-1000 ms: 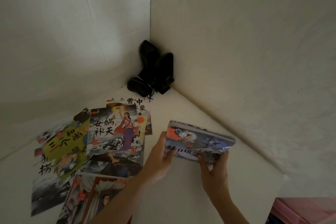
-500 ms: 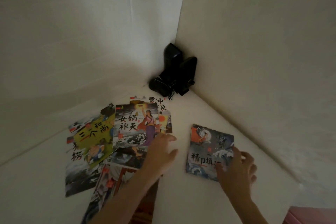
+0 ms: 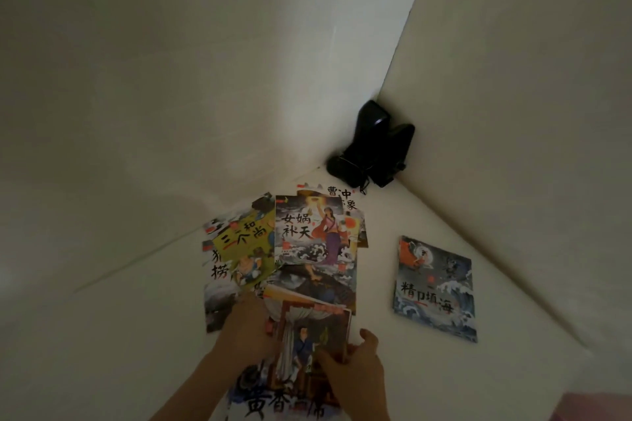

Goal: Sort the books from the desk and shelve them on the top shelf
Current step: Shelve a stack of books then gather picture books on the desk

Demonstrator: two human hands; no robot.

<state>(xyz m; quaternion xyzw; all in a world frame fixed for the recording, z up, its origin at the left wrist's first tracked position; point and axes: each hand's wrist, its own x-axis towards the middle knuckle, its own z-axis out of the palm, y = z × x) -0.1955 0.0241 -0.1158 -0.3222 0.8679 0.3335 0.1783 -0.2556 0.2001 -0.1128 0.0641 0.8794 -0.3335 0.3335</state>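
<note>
Both hands on one thin book (image 3: 313,335) at near edge of scattered pile (image 3: 284,249), on white bench (image 3: 427,386). Left hand (image 3: 244,335) curled round left edge; right hand (image 3: 355,366) pinching lower right corner, thumb on cover. Best lifted level, clear of neighbours, then laid squarely on wave-cover book (image 3: 435,287), set well apart to right. Hands: two. Books apart: one. Pile: at least six overlapping, exact count unclear. Black speakers (image 3: 376,150): apparently two, in corner.
</note>
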